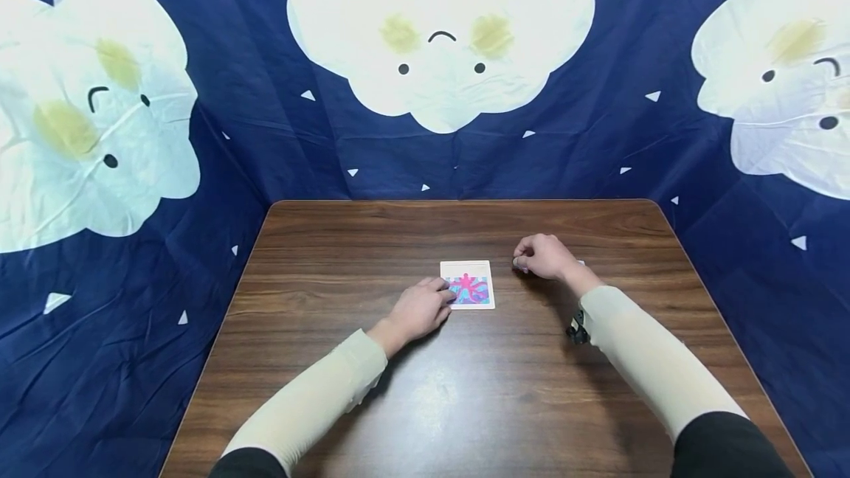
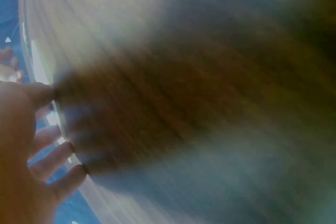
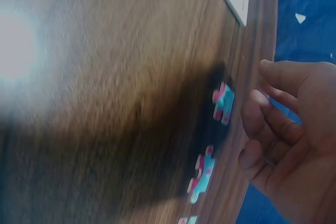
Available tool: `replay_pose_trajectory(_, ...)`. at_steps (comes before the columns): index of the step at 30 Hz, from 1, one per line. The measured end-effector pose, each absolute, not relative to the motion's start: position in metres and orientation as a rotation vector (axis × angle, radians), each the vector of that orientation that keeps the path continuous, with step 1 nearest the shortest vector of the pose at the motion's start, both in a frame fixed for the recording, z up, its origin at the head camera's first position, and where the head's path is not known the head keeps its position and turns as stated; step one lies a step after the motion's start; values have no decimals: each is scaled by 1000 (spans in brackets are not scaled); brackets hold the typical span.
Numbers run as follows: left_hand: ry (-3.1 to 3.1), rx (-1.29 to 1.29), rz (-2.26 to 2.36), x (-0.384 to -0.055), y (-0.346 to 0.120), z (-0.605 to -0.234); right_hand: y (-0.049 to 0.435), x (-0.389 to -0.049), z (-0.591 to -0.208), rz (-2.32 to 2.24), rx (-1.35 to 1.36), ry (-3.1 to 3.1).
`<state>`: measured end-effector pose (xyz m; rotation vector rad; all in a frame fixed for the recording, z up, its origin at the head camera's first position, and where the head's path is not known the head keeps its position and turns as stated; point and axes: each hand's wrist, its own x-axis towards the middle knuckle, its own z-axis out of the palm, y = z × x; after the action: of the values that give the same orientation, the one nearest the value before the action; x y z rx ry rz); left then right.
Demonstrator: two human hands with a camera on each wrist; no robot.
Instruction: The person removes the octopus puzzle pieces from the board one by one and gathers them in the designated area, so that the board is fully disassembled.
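A small jigsaw puzzle board (image 1: 467, 269) with a white border lies on the table, a pink octopus-like figure on blue and purple in its lower part and plain white above. The left hand (image 1: 418, 308) rests at the board's left edge, fingers extended over it; they also show spread in the left wrist view (image 2: 26, 150). To the board's right is the right hand (image 1: 544, 257), fingers loosely bent above a blue and pink puzzle piece (image 3: 224, 103). Thumb and fingertips stand apart from that piece in the right wrist view. A second puzzle piece (image 3: 202, 174) lies beside it.
Another puzzle piece (image 3: 188, 220) is cut off at the right wrist view's lower edge. The brown wood-grain table (image 1: 465, 404) ends at a rounded far edge. Dark blue cloth (image 1: 412, 153) with white clouds hangs behind it and along both sides.
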<state>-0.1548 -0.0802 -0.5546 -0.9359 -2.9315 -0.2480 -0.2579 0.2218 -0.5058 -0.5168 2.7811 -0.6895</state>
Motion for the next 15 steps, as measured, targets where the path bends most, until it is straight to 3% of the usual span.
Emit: replay_pose_trajectory(15, -2930, -1043, -136, -166, -73, -545, 189, -240, -512, -725, -737, 2651)
